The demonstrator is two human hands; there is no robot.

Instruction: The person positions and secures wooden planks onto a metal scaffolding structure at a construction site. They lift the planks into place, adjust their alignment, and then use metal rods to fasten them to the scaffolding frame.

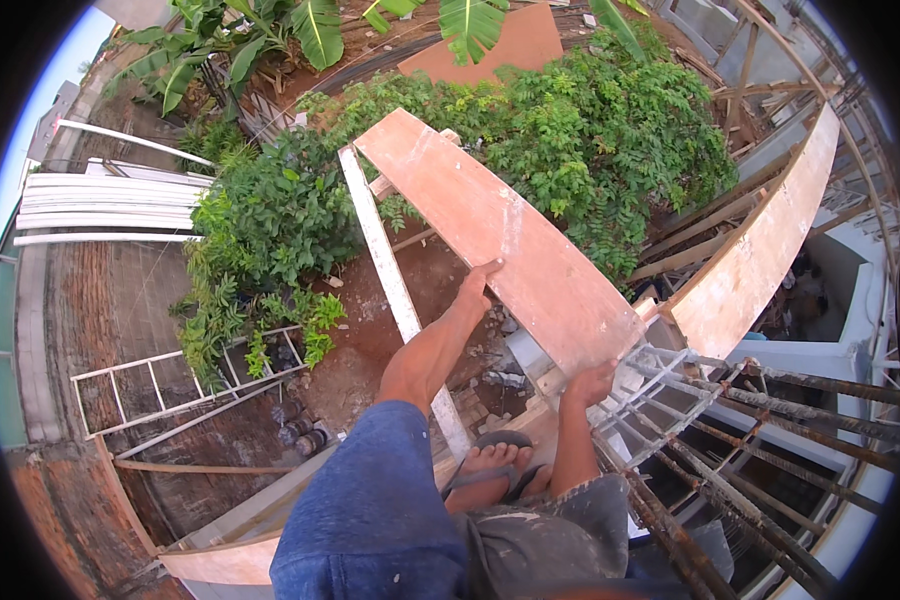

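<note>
A long reddish plywood panel [515,235] slants from the far left down toward my feet, high above the ground. My left hand [482,280] grips its left edge near the middle, one digit lying on the top face and the others mostly hidden underneath. At the panel's near end, my right hand [592,382] holds the corner with its fingers curled. A narrow white-stained wooden strip [380,245] runs beside the panel's left side. Close to my right hand is a cage of tied steel bars [660,390].
Rusty rebar [760,480] sticks out at the lower right. Another plywood strip [770,245] stands along the right side. My sandalled foot [490,470] rests on a narrow ledge. Far below lie soil, bushes [610,130] and a white metal ladder frame [160,390].
</note>
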